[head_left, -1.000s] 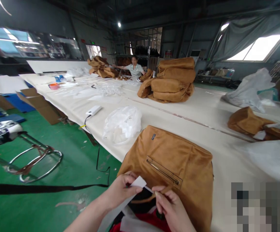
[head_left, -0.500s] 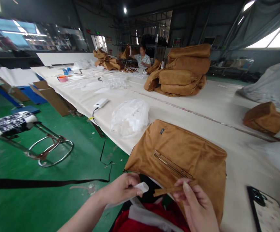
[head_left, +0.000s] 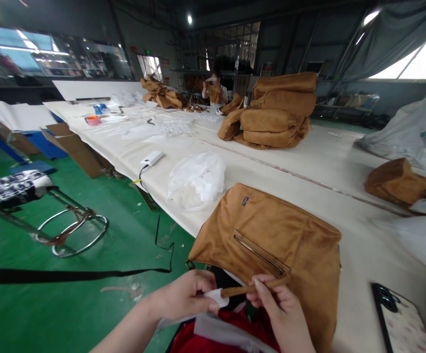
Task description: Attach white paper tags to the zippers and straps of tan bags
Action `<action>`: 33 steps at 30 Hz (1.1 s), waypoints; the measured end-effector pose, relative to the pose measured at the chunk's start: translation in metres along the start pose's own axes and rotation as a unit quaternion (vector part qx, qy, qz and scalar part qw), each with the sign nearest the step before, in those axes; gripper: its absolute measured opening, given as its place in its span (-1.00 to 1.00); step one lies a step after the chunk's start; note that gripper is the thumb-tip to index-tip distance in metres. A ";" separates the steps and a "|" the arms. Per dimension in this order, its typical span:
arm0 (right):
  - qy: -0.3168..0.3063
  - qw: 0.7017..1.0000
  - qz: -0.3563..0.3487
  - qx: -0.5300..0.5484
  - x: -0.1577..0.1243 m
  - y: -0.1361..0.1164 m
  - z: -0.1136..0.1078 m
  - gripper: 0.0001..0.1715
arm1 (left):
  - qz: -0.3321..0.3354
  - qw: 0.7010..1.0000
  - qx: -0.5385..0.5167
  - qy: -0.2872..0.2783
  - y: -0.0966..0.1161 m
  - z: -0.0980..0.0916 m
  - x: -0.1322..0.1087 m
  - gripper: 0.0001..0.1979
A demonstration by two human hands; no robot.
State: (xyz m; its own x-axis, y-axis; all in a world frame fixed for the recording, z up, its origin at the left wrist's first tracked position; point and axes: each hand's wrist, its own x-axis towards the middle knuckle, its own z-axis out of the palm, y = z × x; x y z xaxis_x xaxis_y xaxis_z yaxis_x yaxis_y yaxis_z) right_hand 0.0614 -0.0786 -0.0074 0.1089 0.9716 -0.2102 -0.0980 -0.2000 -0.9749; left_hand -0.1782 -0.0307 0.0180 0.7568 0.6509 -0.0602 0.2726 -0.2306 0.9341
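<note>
My left hand [head_left: 194,293] pinches a rolled white sleeve [head_left: 217,297], thin and paper-like or plastic, whose mouth faces right. Between thumb and fingers, my right hand [head_left: 273,299] grips a narrow tan strap [head_left: 239,290]. The strap's left end meets the mouth of the sleeve; how far it goes in I cannot tell. Behind my hands a tan bag [head_left: 271,220] with a zipped front pocket lies on the table's near edge. Translucent white film [head_left: 231,333] rests over my lap below the hands.
On the white table [head_left: 183,147] are a clear plastic bag [head_left: 197,180], a white power bank [head_left: 152,158] with a black cable, stacked tan bags [head_left: 279,113] and a phone [head_left: 400,314]. A stool [head_left: 17,189] stands left on the green floor. Across the table sits a person [head_left: 215,90].
My right hand has moved left with the strap, bringing its end to the sleeve's mouth, where a gap was before. The person across the table now holds up a tan piece.
</note>
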 end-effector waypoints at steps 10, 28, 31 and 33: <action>-0.013 0.998 -0.032 -0.048 0.001 0.002 -0.006 -0.62 | -0.029 0.999 0.042 -0.010 -0.004 0.000 0.006 -0.61; -0.002 0.996 0.054 0.069 0.007 0.022 -0.011 -0.46 | -0.043 0.997 0.055 -0.042 0.007 0.014 0.036 -0.49; -0.012 0.997 0.052 -0.046 0.012 0.021 -0.006 -0.41 | -0.054 0.996 0.066 -0.029 0.010 0.022 0.045 -0.50; -0.049 0.988 0.031 -0.141 0.011 0.017 -0.005 -0.41 | -0.080 0.994 0.079 -0.008 0.008 0.029 0.051 -0.50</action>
State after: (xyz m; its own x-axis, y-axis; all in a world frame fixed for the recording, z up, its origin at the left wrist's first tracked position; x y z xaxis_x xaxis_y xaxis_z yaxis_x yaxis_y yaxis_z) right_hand 0.0660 -0.0716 -0.0269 0.0140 0.9614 -0.2746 0.1792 -0.2726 -0.9453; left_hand -0.1201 -0.0201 0.0126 0.7059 0.6766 -0.2097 0.4781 -0.2367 0.8458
